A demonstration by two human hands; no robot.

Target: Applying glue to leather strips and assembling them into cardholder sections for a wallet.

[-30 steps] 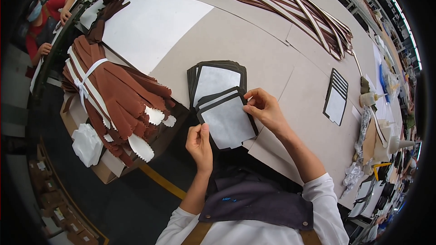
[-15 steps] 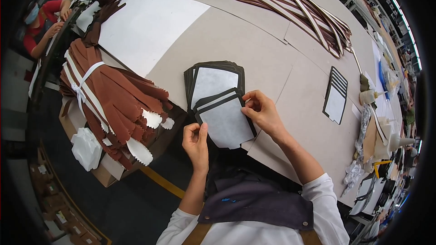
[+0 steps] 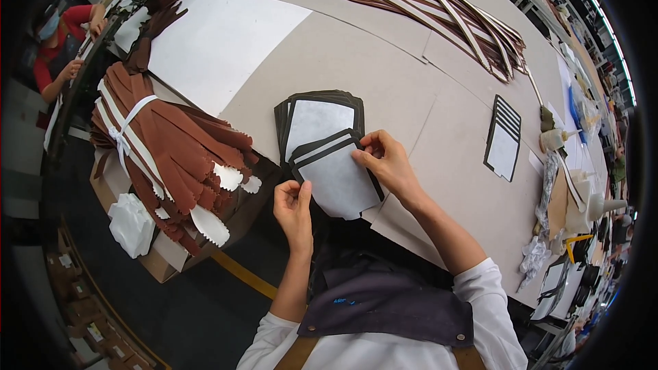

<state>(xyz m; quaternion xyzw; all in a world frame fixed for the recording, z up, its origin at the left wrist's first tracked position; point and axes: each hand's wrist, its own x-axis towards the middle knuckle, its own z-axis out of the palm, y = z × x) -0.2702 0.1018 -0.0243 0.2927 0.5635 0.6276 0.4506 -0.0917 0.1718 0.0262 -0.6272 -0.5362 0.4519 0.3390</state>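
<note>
Both of my hands are on a dark-edged panel with a whitish backing (image 3: 337, 181), tilted at the near table edge. My left hand (image 3: 293, 209) is closed, thumb and fingertips pinching the panel's left edge. At its upper right corner my right hand (image 3: 388, 163) pinches too, thumb lying on the pale face. A second dark edge with a pale strip shows along the top, so the piece looks layered. Just behind it lies a stack of similar panels (image 3: 322, 120), partly covered by the held one. What the curled fingers touch underneath is hidden.
Left of my hands, a tied bundle of brown strips (image 3: 175, 140) rests on a carton (image 3: 159, 268). Strips in brown and white (image 3: 439, 10) lie at the far side. A slotted panel (image 3: 504, 140) and squeeze bottles (image 3: 554, 140) are on the right. A co-worker (image 3: 65, 44) sits far left.
My right thumb has slid a little inward from the panel's right edge onto its pale face. My left hand keeps its pinch. The whole view has shifted slightly.
</note>
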